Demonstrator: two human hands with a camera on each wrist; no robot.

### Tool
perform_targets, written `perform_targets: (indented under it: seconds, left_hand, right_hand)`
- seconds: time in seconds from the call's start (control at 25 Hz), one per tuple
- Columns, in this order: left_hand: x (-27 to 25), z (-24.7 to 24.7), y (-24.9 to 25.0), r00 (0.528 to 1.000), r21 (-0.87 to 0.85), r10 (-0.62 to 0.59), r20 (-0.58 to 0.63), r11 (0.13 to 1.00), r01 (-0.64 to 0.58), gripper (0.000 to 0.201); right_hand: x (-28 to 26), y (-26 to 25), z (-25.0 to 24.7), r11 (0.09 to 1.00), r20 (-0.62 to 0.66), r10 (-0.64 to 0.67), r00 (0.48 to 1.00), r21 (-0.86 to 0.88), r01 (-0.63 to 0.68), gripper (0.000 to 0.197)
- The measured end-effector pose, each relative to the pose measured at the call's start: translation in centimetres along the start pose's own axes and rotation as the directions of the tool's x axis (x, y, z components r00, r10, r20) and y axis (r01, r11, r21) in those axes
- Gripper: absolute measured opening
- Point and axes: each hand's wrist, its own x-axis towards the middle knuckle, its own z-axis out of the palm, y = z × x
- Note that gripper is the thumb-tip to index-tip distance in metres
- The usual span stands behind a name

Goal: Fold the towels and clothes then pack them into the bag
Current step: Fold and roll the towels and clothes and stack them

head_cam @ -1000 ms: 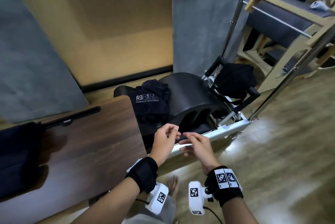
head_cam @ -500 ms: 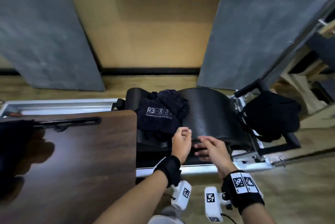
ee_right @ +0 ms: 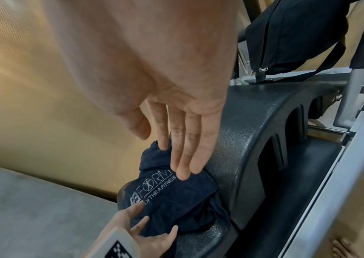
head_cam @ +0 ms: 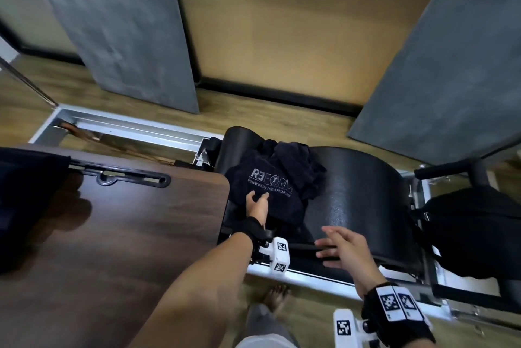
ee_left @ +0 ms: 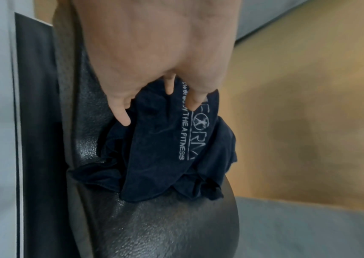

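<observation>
Left hand [head_cam: 257, 203], fingers loosely spread, touches the near edge of the crumpled dark towel [head_cam: 275, 181] lying on the black arc barrel [head_cam: 358, 189], while the right hand [head_cam: 345, 247] hovers flat and empty nearby, bag [head_cam: 473, 232] at far right.

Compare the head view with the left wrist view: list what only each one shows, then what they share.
Only the head view shows the dark wooden table, the black bag hanging at the right end of the metal frame, the right hand open and holding nothing, and a bare foot on the floor. Only the left wrist view shows the fingertips spread over the cloth from close up. Both show the left hand reaching the crumpled dark towel with its printed logo, heaped on the black padded arc.
</observation>
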Motion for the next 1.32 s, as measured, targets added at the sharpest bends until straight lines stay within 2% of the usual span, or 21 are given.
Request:
perform_targets:
  seconds: [0.12, 0.24, 0.36, 0.48, 0.52, 0.6, 0.68, 0.8, 0.88, 0.96, 1.08, 1.16, 1.24, 1.28, 1.32]
  left_hand:
    - [0.4, -0.1, -0.1, 0.998, -0.096, -0.055, -0.032, 0.994, 0.052, 0.049]
    - [0.6, -0.1, -0.1, 0.996, -0.108, 0.008, -0.085, 0.994, -0.017, 0.041]
    - [-0.5, 0.4, 0.2, 0.979, -0.054, 0.168, -0.116, 0.983, -0.175, 0.03]
    - [-4.0, 1.5, 1.4, 0.915, 0.024, 0.402, -0.006, 0.915, -0.402, 0.024]
    - [-5.6, 1.8, 1.9, 0.879, 0.021, 0.473, 0.054, 0.88, -0.475, 0.024]
    - [-8.9, 2.3, 3.0, 0.797, -0.019, 0.578, 0.178, 0.811, -0.584, 0.026]
    - [-12.4, 2.5, 4.0, 0.717, -0.063, 0.628, 0.303, 0.763, -0.643, 0.028]
    - [-16.9, 2.0, 5.8, 0.583, -0.032, 0.702, 0.408, 0.649, -0.76, 0.032]
    - [-19.3, 0.9, 7.2, 0.458, 0.055, 0.774, 0.437, 0.485, -0.873, 0.034]
    - [-21.5, -0.6, 8.4, 0.334, 0.133, 0.822, 0.461, 0.308, -0.942, 0.034]
    - [-24.9, -2.6, 9.1, 0.171, 0.169, 0.855, 0.49, 0.099, -0.981, 0.028]
    - [-27.0, -3.4, 9.2, 0.097, 0.157, 0.866, 0.49, 0.022, -0.987, 0.018]
    - [-29.4, -4.3, 8.9, 0.053, 0.156, 0.891, 0.451, -0.02, -0.988, 0.009]
    - [-30.5, -4.9, 8.6, 0.035, 0.163, 0.905, 0.423, -0.038, -0.986, 0.009]
    - [-31.6, -5.6, 8.2, 0.016, 0.171, 0.913, 0.407, -0.059, -0.983, 0.01]
  right_hand:
    - [0.8, -0.3, 0.4, 1.0, 0.012, 0.015, 1.0, -0.027, -0.015, 0.015]
    - [1.3, -0.9, 1.0, 0.999, 0.027, 0.025, 0.999, -0.049, -0.023, 0.016]
    - [1.8, -1.8, 1.6, 0.997, 0.034, 0.003, 0.999, -0.071, -0.001, 0.016]
    - [2.1, -3.2, 2.0, 0.993, 0.044, -0.064, 0.997, -0.098, 0.068, 0.016]
    - [1.9, -3.8, 2.2, 0.988, 0.059, -0.106, 0.993, -0.11, 0.112, 0.018]
    - [1.2, -5.1, 2.6, 0.954, 0.123, -0.237, 0.964, -0.161, 0.255, 0.036]
    - [0.0, -6.7, 3.3, 0.879, 0.179, -0.412, 0.893, -0.181, 0.442, 0.051]
    - [-2.2, -8.8, 3.7, 0.783, 0.093, -0.604, 0.792, -0.119, 0.611, 0.039]
    - [-4.5, -9.8, 2.9, 0.737, -0.01, -0.67, 0.742, -0.124, 0.664, 0.031]
    - [-7.1, -10.8, 1.5, 0.706, -0.081, -0.707, 0.702, -0.124, 0.697, 0.034]
    - [-11.6, -12.3, -0.5, 0.628, -0.099, -0.778, 0.62, -0.131, 0.767, 0.034]
    - [-14.7, -13.0, -1.3, 0.55, -0.103, -0.835, 0.541, -0.135, 0.824, 0.031]
    - [-18.3, -12.8, -2.1, 0.448, -0.095, -0.894, 0.438, -0.143, 0.883, 0.023]
    - [-20.0, -12.4, -2.3, 0.413, -0.086, -0.911, 0.404, -0.147, 0.899, 0.017]
    - [-21.7, -11.9, -2.5, 0.402, -0.076, -0.916, 0.395, -0.141, 0.905, 0.011]
